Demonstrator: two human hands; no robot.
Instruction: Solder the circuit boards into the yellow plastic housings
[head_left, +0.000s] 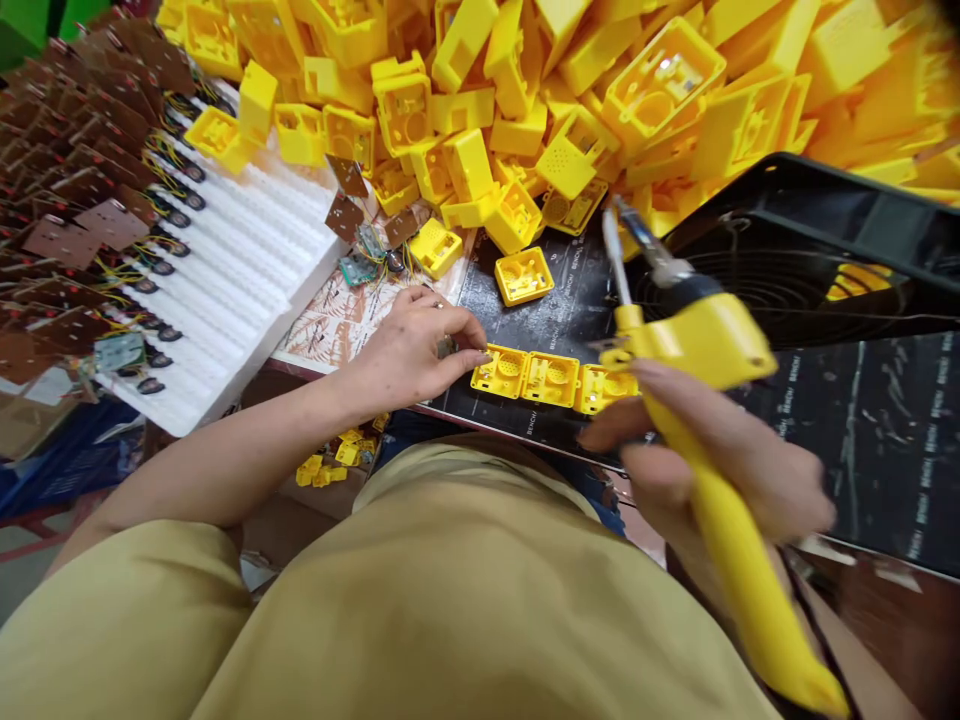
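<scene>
My right hand (720, 460) is wrapped round a yellow soldering gun (694, 345), its metal tip pointing up and away; hand and tool are slightly blurred. Below the tool, three small open yellow plastic cases (551, 380) lie in a row, the rightmost partly covered by my right fingers. My left hand (424, 345) has thumb and forefinger closed at the left edge of the leftmost case (501, 371). Whether a small part sits between those fingertips is hidden. Behind the row, another open case (523, 276) lies alone on the black bench top (495, 300).
A large heap of yellow cases (465, 160) covers the back. At left, a white foam tray (247, 270) carries many brown circuit boards (75, 180) with wired round parts. A black fan (817, 230) stands at right. Loose boards (360, 268) lie beyond my left hand.
</scene>
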